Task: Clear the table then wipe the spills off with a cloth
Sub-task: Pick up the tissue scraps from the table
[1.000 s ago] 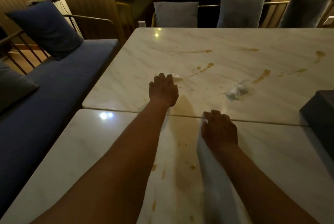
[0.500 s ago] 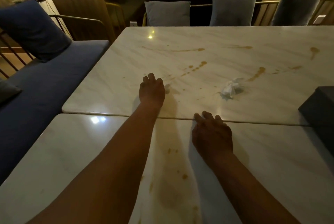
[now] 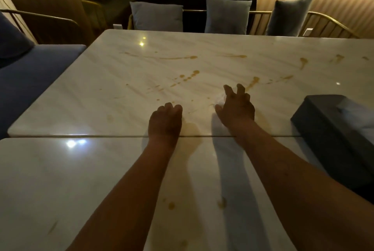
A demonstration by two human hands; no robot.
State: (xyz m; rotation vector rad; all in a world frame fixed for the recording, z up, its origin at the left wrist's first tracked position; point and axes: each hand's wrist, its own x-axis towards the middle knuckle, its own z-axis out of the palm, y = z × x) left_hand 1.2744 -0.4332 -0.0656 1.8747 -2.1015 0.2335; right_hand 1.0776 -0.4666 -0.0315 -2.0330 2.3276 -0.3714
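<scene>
On the stained marble table (image 3: pixel 125 96), the left hand (image 3: pixel 165 122) sat curled just left of the right hand (image 3: pixel 235 106); its contents were hidden. The right hand's spread fingers (image 3: pixel 228 90) covered a crumpled white tissue (image 3: pixel 220 97), grip unclear, and a dark box (image 3: pixel 336 129) beyond was cut off.

Open marble table (image 3: pixel 85 179) to the left and far side, nothing but brown spills (image 3: pixel 188 77) on it. Blocked at near right by a dark box (image 3: pixel 332 129). Hemmed in at far edge by cushions (image 3: pixel 156 16), at left by a blue bench (image 3: pixel 40 68).
</scene>
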